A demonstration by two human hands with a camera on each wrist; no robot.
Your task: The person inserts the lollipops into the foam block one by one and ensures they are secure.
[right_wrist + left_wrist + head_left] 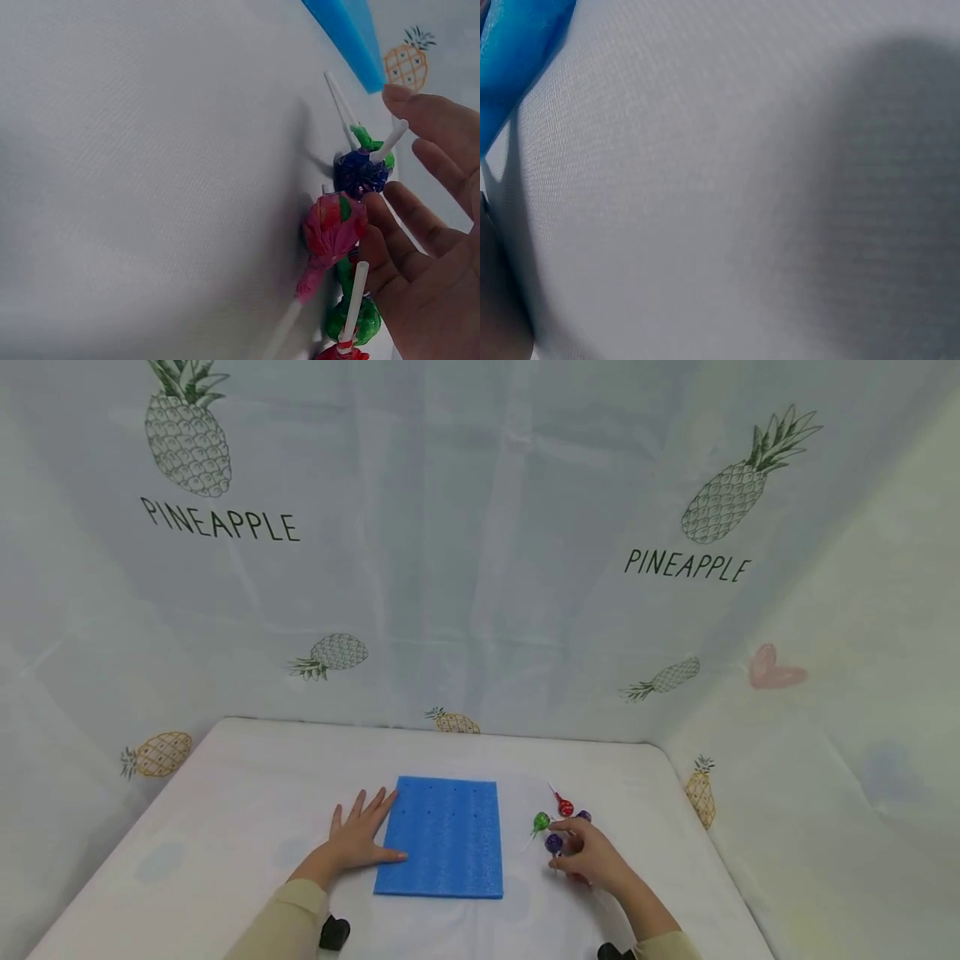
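Observation:
A blue foam board (442, 852) with rows of small dark holes near its far end lies flat on the table. My left hand (356, 842) rests spread at its left edge, thumb and fingertips touching the board. To the board's right lie several wrapped lollipops: a red one (566, 808), a green one (542, 821) and a purple one (553, 843) among them. My right hand (592, 856) reaches around the purple lollipop, thumb and fingers apart. In the right wrist view, its white stick (390, 141) stands between thumb and fingers, apparently unpinched. A pink-wrapped lollipop (330, 225) lies by the fingertips.
The table (285, 760) has a white cloth over it. Behind and beside it hangs a pale curtain (465, 568) printed with pineapples. More lollipops, such as a green one (356, 322), lie beneath the right hand. The left wrist view shows mostly cloth and shadow.

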